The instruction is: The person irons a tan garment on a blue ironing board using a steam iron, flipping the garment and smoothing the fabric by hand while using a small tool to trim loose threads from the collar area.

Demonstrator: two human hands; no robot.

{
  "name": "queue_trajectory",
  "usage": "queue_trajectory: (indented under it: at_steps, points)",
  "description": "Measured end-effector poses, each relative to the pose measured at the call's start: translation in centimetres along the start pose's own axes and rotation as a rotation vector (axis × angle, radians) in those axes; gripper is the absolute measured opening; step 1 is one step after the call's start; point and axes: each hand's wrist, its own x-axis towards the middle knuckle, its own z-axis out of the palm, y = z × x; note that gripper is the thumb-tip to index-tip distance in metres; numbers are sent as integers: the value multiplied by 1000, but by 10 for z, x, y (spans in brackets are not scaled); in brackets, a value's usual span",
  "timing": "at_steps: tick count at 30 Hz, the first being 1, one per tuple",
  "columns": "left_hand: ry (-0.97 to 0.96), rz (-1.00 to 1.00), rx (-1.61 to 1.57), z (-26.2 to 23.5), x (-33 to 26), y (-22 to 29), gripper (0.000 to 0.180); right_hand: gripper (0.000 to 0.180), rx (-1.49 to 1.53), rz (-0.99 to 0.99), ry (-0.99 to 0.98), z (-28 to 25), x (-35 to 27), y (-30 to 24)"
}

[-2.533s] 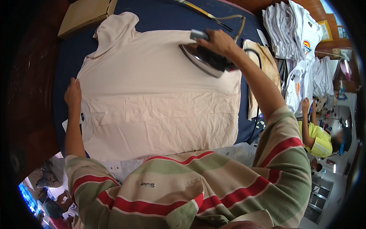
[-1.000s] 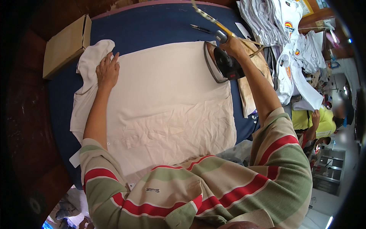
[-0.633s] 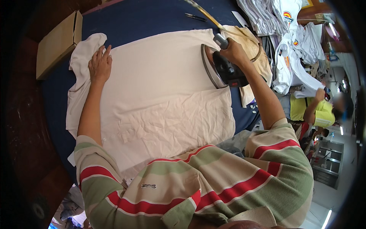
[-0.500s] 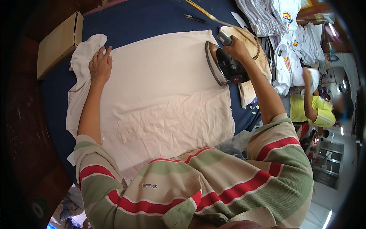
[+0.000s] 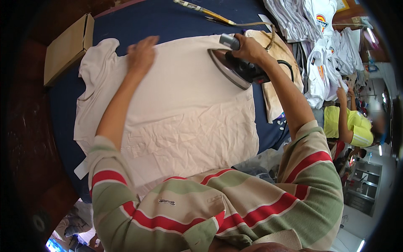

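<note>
The right hand [image 5: 250, 49] grips the iron [image 5: 243, 67]; the left hand [image 5: 142, 54], blurred, looks loosely open and empty. The beige shirt [image 5: 180, 80] spreads across the tabletop [image 5: 138, 19]; its near wrinkles could set if pressed unsmoothed.

Soft light covers the shirt [image 5: 184, 80], the left fingers [image 5: 147, 42] blur, and dark edges bend.

Plain pale pink-beige on the flat shirt [image 5: 180, 84], with black, silver and grey on the iron [image 5: 241, 69]. Dark navy on the table cover [image 5: 155, 19], light brown on the box [image 5: 65, 52], and tan with brown blotches on the pad [image 5: 297, 82]. Beige and sage-green bands with white-edged red stripes on the collared top [image 5: 218, 201]; bright yellow on the co-worker's shirt [image 5: 357, 126].
</note>
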Motion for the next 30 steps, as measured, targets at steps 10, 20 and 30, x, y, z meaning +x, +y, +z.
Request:
queue_trajectory:
  at_steps: [10, 20, 30]
  points:
    - [-218, 255, -282, 88, 137, 170, 36, 30, -97, -247, -263, 0, -48, -47]
    - [-451, 283, -500, 99, 177, 181, 34, 31, -70, -103, -50, 5, -27, -29]
    - [-567, 40, -535, 4, 82, 39, 47, 39, 2, 2, 77, -9, 47, 21]
